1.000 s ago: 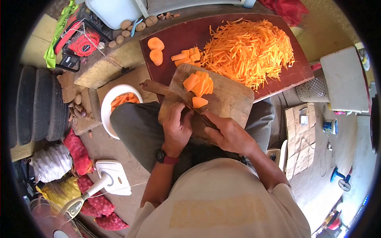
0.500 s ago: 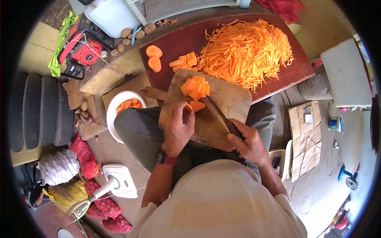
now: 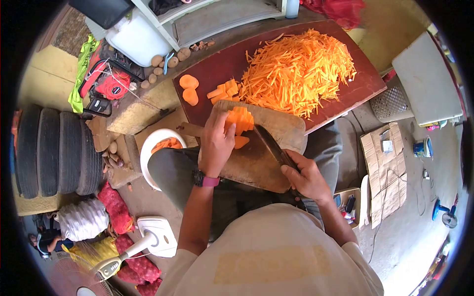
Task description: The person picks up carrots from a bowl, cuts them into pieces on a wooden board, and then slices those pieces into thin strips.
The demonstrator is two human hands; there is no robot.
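Observation:
A wooden cutting board [image 3: 276, 126] rests across the lap. On its upper left part lie stacked carrot slices [image 3: 240, 120], with one loose piece [image 3: 241, 142] just below them. My left hand [image 3: 217, 140] touches the left side of the stack, its fingers curled against the slices. A knife [image 3: 270, 146] is gripped by the handle in my right hand [image 3: 307, 173]; its blade points up and left, the tip beside the stack. Beyond the board, a dark red tabletop [image 3: 363, 91] bears a heap of carrot strips [image 3: 298, 69], some carrot sticks [image 3: 226, 91] and carrot rounds [image 3: 189, 89].
A white bowl [image 3: 146, 148] with carrot pieces stands left of the left knee. Tyres [image 3: 69, 153], red net sacks [image 3: 115, 207] and a fan [image 3: 79, 276] are at the left. Flattened cardboard [image 3: 382, 172] lies on the floor at the right.
My left hand has moved up from the loose pieces to the side of the carrot stack. One small piece no longer shows beside the loose slice. The view has shifted slightly.

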